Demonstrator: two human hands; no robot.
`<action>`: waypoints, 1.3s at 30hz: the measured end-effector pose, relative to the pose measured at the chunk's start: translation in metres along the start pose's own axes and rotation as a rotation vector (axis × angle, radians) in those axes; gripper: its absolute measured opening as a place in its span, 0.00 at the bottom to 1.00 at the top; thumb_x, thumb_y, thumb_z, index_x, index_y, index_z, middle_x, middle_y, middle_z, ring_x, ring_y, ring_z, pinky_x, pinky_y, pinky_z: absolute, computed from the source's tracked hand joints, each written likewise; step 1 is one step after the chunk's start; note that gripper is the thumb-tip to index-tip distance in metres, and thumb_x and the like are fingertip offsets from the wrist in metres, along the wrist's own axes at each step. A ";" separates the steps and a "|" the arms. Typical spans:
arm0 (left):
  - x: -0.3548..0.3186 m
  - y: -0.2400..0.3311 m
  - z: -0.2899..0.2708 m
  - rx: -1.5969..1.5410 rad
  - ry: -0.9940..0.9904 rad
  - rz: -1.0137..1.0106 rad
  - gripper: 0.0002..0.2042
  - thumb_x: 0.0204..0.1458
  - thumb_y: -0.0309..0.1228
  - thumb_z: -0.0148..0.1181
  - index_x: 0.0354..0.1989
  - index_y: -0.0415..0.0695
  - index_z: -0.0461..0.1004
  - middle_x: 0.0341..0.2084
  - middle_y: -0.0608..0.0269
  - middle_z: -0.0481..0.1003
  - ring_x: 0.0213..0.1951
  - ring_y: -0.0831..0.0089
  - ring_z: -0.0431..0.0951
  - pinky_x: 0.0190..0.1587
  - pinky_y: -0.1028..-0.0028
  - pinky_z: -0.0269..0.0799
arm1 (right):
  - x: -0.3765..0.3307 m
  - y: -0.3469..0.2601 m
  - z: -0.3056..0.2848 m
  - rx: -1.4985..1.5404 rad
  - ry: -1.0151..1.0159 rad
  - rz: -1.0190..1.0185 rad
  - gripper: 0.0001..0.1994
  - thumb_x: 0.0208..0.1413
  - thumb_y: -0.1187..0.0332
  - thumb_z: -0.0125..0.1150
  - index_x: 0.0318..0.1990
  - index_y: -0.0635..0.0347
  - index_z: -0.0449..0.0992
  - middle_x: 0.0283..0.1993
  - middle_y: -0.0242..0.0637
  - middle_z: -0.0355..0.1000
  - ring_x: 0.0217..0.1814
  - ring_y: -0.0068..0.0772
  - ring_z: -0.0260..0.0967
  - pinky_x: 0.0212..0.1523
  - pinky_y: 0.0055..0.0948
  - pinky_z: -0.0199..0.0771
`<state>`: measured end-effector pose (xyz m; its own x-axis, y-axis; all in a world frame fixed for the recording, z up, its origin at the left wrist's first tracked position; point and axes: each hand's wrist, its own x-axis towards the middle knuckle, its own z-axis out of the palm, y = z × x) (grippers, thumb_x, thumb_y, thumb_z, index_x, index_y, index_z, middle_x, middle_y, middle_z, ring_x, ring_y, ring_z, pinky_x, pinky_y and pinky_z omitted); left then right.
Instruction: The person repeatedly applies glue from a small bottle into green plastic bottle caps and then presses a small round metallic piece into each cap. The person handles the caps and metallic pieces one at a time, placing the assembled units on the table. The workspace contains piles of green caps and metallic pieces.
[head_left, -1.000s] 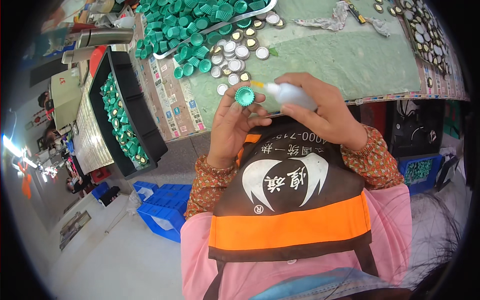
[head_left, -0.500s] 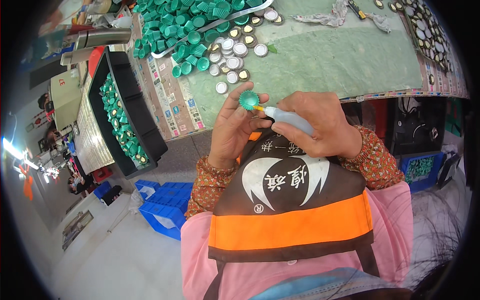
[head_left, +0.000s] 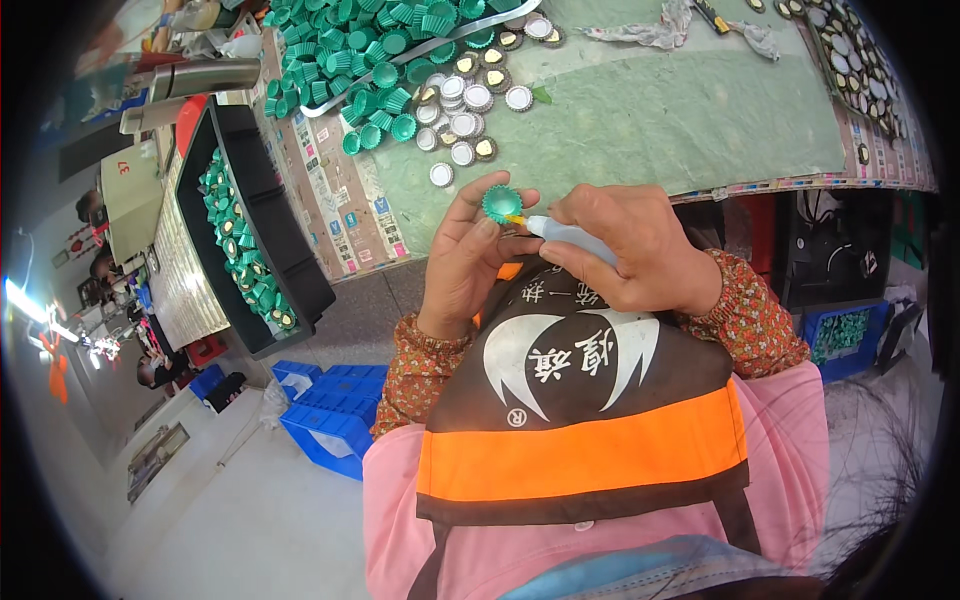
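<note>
Between the fingertips of my left hand (head_left: 463,250) is a small green fluted cup (head_left: 501,203), its hollow side facing up. My right hand (head_left: 640,245) is wrapped round a translucent white squeeze bottle (head_left: 575,240). The bottle's yellow nozzle (head_left: 516,219) meets the near rim of the cup; whether anything flows from it I cannot make out. Beyond my hands, several bottle caps (head_left: 465,124) with pale linings lie loose on the green table cover (head_left: 640,130). A heap of green fluted cups (head_left: 345,50) fills a white-rimmed tray at the far left.
At my left stands a black bin (head_left: 290,240) holding green cups and caps. A tray of caps (head_left: 850,65) sits at the far right, near a crumpled white cloth (head_left: 660,28) and a yellow-black cutter (head_left: 712,16). Blue crates (head_left: 335,410) stand on the floor.
The cup has tilted and shifted slightly in my left fingers, and the bottle has moved a little to the left with its nozzle. Both hands keep their hold.
</note>
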<state>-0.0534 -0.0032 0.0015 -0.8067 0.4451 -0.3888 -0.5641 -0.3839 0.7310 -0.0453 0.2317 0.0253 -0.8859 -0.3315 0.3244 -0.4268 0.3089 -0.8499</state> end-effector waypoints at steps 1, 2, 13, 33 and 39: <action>0.000 -0.001 -0.001 -0.006 0.000 -0.005 0.24 0.66 0.32 0.53 0.69 0.42 0.59 0.59 0.43 0.71 0.53 0.62 0.79 0.54 0.64 0.81 | 0.000 0.001 0.001 0.005 0.000 0.003 0.16 0.57 0.63 0.67 0.49 0.59 0.74 0.26 0.41 0.74 0.28 0.47 0.75 0.27 0.40 0.72; -0.001 -0.003 -0.003 -0.011 -0.001 -0.011 0.24 0.66 0.32 0.54 0.69 0.42 0.59 0.59 0.44 0.72 0.52 0.63 0.79 0.54 0.64 0.81 | -0.001 0.001 0.001 0.009 -0.001 0.006 0.16 0.57 0.63 0.67 0.49 0.59 0.74 0.26 0.41 0.74 0.28 0.47 0.75 0.27 0.41 0.72; -0.004 -0.004 0.002 -0.039 0.030 -0.031 0.23 0.66 0.32 0.55 0.67 0.41 0.62 0.56 0.46 0.74 0.49 0.69 0.79 0.53 0.66 0.81 | -0.003 0.002 0.000 0.051 0.002 0.030 0.14 0.57 0.63 0.68 0.43 0.58 0.71 0.25 0.43 0.73 0.27 0.50 0.74 0.25 0.43 0.70; -0.011 0.002 0.002 0.080 0.120 0.000 0.20 0.66 0.35 0.54 0.61 0.38 0.64 0.48 0.54 0.75 0.47 0.70 0.78 0.52 0.63 0.82 | -0.008 0.020 -0.018 0.379 0.188 0.346 0.13 0.58 0.66 0.69 0.45 0.61 0.73 0.37 0.33 0.74 0.37 0.23 0.72 0.37 0.25 0.72; -0.012 0.014 0.009 0.393 0.241 0.106 0.17 0.64 0.27 0.55 0.60 0.38 0.66 0.48 0.56 0.75 0.47 0.73 0.77 0.50 0.68 0.82 | -0.012 0.050 -0.040 0.335 0.380 0.399 0.17 0.57 0.68 0.69 0.51 0.61 0.74 0.44 0.32 0.75 0.45 0.21 0.70 0.48 0.24 0.71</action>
<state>-0.0497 -0.0068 0.0216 -0.9001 0.2016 -0.3862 -0.4050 -0.0610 0.9123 -0.0633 0.2868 -0.0048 -0.9936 0.1088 0.0290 -0.0262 0.0276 -0.9993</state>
